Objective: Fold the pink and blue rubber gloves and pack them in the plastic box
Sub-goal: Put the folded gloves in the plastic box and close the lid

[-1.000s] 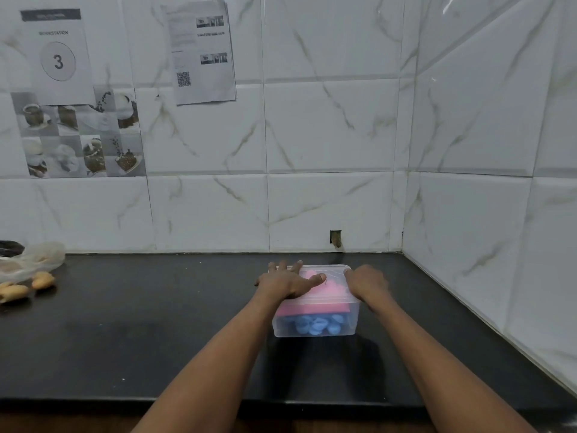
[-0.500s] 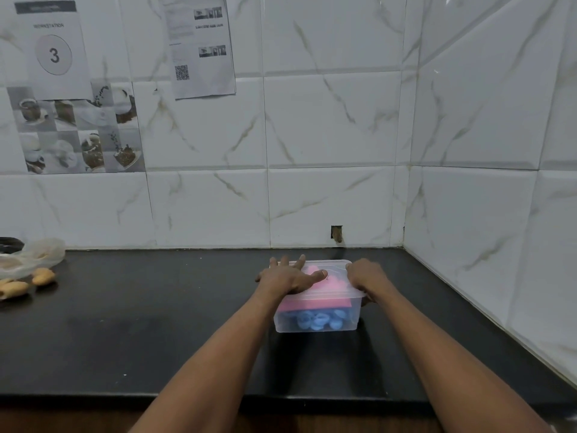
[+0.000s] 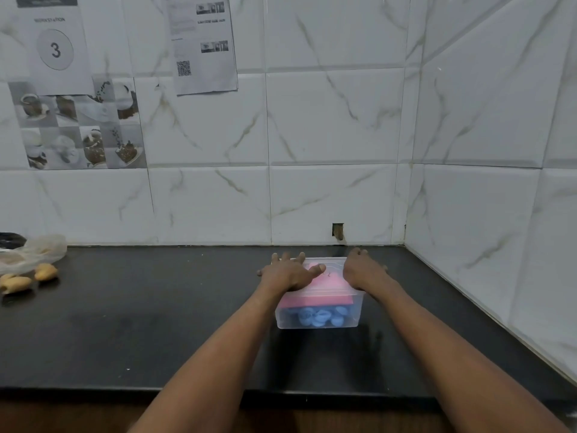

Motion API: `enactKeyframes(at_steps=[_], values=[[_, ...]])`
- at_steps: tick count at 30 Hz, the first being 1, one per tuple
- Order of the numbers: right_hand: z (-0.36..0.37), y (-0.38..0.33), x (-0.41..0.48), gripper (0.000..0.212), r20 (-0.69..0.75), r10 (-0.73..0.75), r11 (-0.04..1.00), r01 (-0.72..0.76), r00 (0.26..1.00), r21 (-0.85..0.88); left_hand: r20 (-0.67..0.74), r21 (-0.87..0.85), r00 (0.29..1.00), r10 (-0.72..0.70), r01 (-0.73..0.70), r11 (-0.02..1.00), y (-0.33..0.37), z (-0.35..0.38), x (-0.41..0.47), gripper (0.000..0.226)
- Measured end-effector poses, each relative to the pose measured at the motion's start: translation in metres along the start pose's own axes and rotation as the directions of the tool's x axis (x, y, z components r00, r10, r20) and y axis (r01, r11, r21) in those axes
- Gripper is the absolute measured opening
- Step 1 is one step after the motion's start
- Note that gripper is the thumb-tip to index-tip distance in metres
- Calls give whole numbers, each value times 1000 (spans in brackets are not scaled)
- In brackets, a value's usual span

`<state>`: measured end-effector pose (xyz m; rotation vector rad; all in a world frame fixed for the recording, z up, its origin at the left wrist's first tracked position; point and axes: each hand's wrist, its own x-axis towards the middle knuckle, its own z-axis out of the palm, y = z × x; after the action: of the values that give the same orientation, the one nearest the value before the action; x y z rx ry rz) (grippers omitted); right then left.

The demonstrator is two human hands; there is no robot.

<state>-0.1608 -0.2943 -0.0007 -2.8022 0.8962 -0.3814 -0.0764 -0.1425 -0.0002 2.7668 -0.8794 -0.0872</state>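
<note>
The clear plastic box (image 3: 356, 310) stands on the black counter near the back right corner. Inside, the folded pink glove (image 3: 324, 290) lies on top of the blue glove (image 3: 318, 317), whose fingers press against the front wall. My left hand (image 3: 288, 273) lies flat on the box's top at its left side, fingers spread and thumb reaching over the pink. My right hand (image 3: 362, 270) drapes over the right rim, its fingers curled down at the far right corner. Whether a lid covers the box I cannot tell.
Tiled walls close the counter (image 3: 156, 323) behind and on the right. At the far left lie a crumpled clear plastic bag (image 3: 34, 253) and a few tan pieces (image 3: 45, 271). The counter's front edge runs under my forearms.
My right hand has stretched farther along the box's right rim toward the wall. My left hand stays flat on top. The view has shifted slightly.
</note>
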Motion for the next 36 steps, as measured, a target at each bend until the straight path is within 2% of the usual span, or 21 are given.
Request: enactKeyframes(at_steps=[2,4,5,6,7,8,9,11,13,16,19,21,23,26,29,33,36], values=[[-5,-2,-5,57,-95,-228,973,223,969,-60,-17,-22,999,30,-30,999,-1,-2,-1,65],[-8,-11,-11,54,-68,-456,890,454,888,-43,-132,-121,990,50,-67,990,-1,-7,-4,52],[-8,-19,-16,54,-7,-488,872,488,873,19,-239,-216,971,4,-57,975,-3,-8,-5,49],[-6,-25,-20,57,63,-481,876,476,875,73,-336,-337,937,-99,-21,941,-6,-10,-5,44],[-4,-30,-22,61,121,-466,884,454,877,111,-370,-470,899,-236,38,882,-13,-10,-6,36],[-1,-34,-23,66,174,-444,895,427,879,125,-323,-606,880,-350,92,790,-21,-7,-8,28],[0,-35,-22,69,219,-420,907,407,880,107,-206,-732,889,-410,138,667,-29,-3,-14,21],[0,-35,-19,70,273,-401,914,400,874,62,87,-886,917,-389,249,390,-38,5,-25,25],[1,-35,-16,69,288,-396,915,400,872,48,258,-914,906,-336,341,217,-44,12,-27,34],[4,-35,-14,70,295,-390,917,398,872,36,308,-932,893,-329,352,82,-46,16,-22,29],[6,-35,-11,70,296,-387,918,394,873,38,223,-973,913,-340,229,-24,-46,19,-18,34],[7,-35,-10,70,297,-383,920,391,875,37,151,-988,918,-368,151,-29,-43,21,-18,39],[7,-35,-10,71,299,-384,920,391,873,41,104,-994,924,-369,113,2,-39,20,-20,33],[6,-34,-11,71,301,-385,920,389,872,51,123,-990,952,-281,138,35,-38,17,-19,23],[5,-36,-12,71,307,-383,920,390,871,43,167,-985,966,-198,174,18,-40,10,-16,19],[4,-36,-12,73,325,-375,923,382,868,46,146,-987,969,-197,157,44,-40,8,-11,22],[4,-36,-12,73,329,-373,924,381,868,42,123,-986,971,-204,143,87,-39,9,-12,15]])
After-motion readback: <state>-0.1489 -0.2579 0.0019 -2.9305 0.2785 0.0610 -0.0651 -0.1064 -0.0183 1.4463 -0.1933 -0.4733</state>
